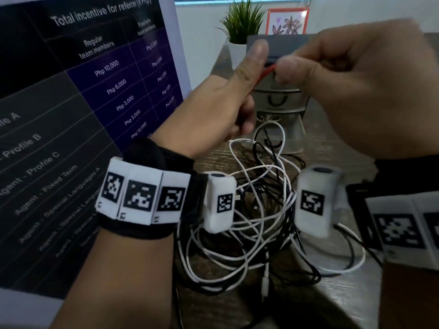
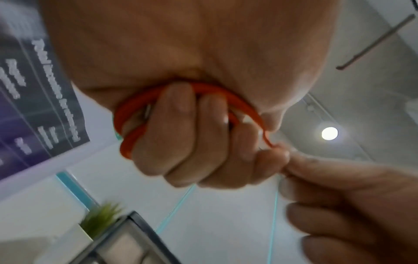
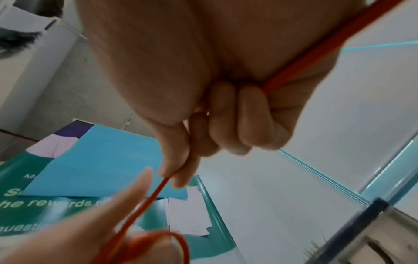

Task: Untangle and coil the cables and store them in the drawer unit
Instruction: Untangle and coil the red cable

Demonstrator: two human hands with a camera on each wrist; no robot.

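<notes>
A thin red cable (image 1: pixel 265 73) runs between both raised hands. My left hand (image 1: pixel 234 100) grips loops of the red cable (image 2: pixel 135 114) in its curled fingers, thumb up. My right hand (image 1: pixel 288 67) pinches the red cable (image 3: pixel 158 189) between thumb and forefinger, and a further length runs through its palm. Below the hands, a tangle of white and black cables (image 1: pixel 259 224) lies on the dark wooden table (image 1: pixel 344 300). The drawer unit (image 1: pixel 280 103), with clear drawers and a dark top, stands behind the hands, partly hidden.
A large poster board (image 1: pixel 78 103) stands at the left. A potted green plant (image 1: pixel 242 27) and a framed flower picture (image 1: pixel 287 22) sit behind the drawer unit. The table edge runs along the front right.
</notes>
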